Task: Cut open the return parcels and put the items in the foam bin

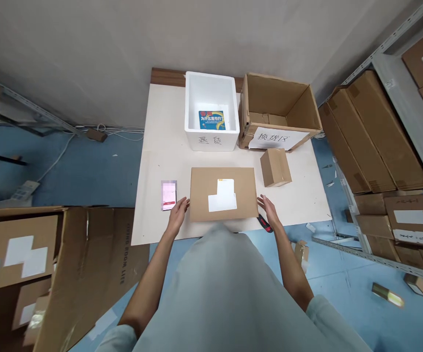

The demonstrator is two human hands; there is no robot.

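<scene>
A closed cardboard box (200, 188) with white labels on top lies flat at the table's front edge. My left hand (178, 215) is beside its left side, fingers stretched toward it. At the right side is my right hand (269, 210), its fingers likewise extended. Both sets of fingertips are very close to the box; contact is hard to make out. Under my right hand lies a black and red utility knife (264, 224). A phone (169, 195) with a lit pink screen rests left of the box. A smaller carton (275, 167) sits behind and to the right.
At the table's back stand a white foam bin (211, 142) with a blue book (212, 120) inside and an open carton (246, 117) with a handwritten sign. A large carton (94, 254) holding boxes is on the left. Shelves (398, 73) with boxes line the right.
</scene>
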